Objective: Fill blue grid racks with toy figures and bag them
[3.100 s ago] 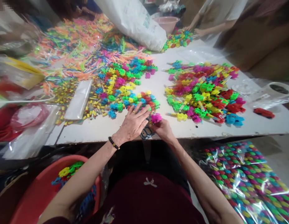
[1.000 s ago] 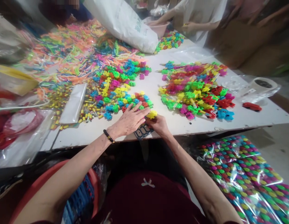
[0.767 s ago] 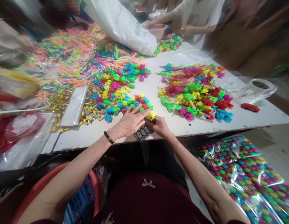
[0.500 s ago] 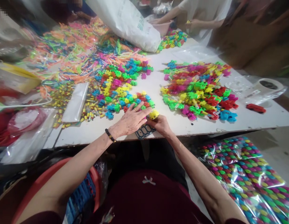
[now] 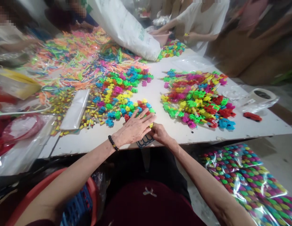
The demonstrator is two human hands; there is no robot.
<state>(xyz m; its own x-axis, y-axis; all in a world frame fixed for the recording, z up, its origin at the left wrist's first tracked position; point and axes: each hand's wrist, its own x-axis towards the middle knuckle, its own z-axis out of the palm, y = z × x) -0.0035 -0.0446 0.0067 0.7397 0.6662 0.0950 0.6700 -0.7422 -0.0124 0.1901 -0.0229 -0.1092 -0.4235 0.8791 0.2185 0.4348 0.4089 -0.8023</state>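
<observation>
At the table's front edge my left hand (image 5: 136, 128) lies palm down, with its fingers stretched out and apart over the tip of my right hand (image 5: 162, 134). The right fingers are closed on a small yellow plastic toy piece (image 5: 151, 125), mostly hidden by both hands. Under them lies a dark blue plastic frame (image 5: 146, 141) with rounded slots, only partly visible. Just beyond the left fingers is a heap of colourful small plastic toy pieces (image 5: 117, 91). To the right lies a pile of similar pieces with clear stems (image 5: 195, 97).
Small yellow parts (image 5: 63, 106) lie at left beneath a stack of clear bags (image 5: 75, 108). Behind are colourful strips (image 5: 72, 53) and a white sack (image 5: 129, 31). A tape roll (image 5: 263, 95) and red toy car (image 5: 252, 116) sit right. Packed bags (image 5: 245, 179) lie below. Co-workers stand opposite.
The yellow toy piece stood out between my hands earlier; now the fingers cover most of it. My left hand has shifted slightly over the right fingertips. The view has tilted a little.
</observation>
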